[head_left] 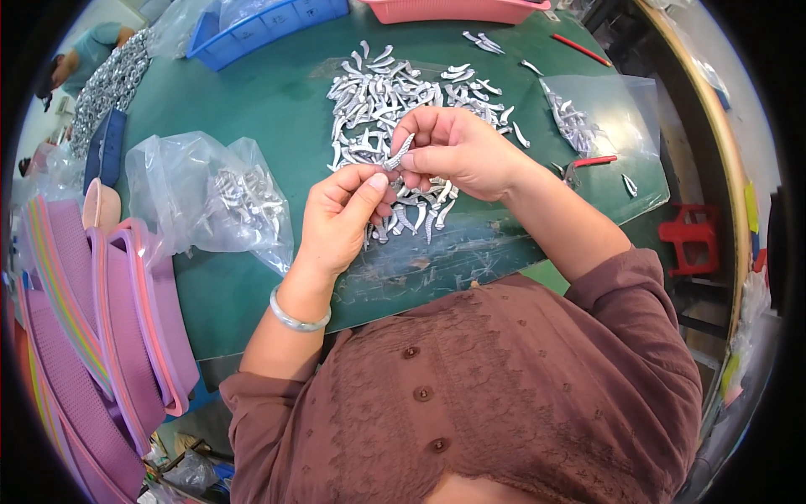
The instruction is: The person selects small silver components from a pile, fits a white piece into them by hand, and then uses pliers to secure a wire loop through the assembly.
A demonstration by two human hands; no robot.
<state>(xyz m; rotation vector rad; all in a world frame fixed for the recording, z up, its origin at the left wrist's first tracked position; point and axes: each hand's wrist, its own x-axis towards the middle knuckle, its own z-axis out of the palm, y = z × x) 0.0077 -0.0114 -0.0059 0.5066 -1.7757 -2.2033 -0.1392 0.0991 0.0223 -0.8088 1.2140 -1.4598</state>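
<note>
Between my two hands is a small curved silvery metal piece (pixel 401 153), ridged along its length. My left hand (pixel 342 210) pinches its lower end between thumb and fingertips. The thumb and fingers of my right hand (pixel 457 151) are closed on its upper part. Just beneath and beyond my hands, many similar curved metal pieces (pixel 369 105) lie in a loose heap on the green tabletop (pixel 277 109). Several more (pixel 411 217) are spread below my hands, nearer the table's front edge.
To the left lies a clear plastic bag (pixel 180 181) holding metal pieces; another bag (pixel 621 105) is at the right, beside red-handled pliers (pixel 588 161). A blue crate (pixel 269 32) and pink tray (pixel 457 10) stand at the back. Purple baskets (pixel 151 311) lean at left; a red stool (pixel 690 239) is at right.
</note>
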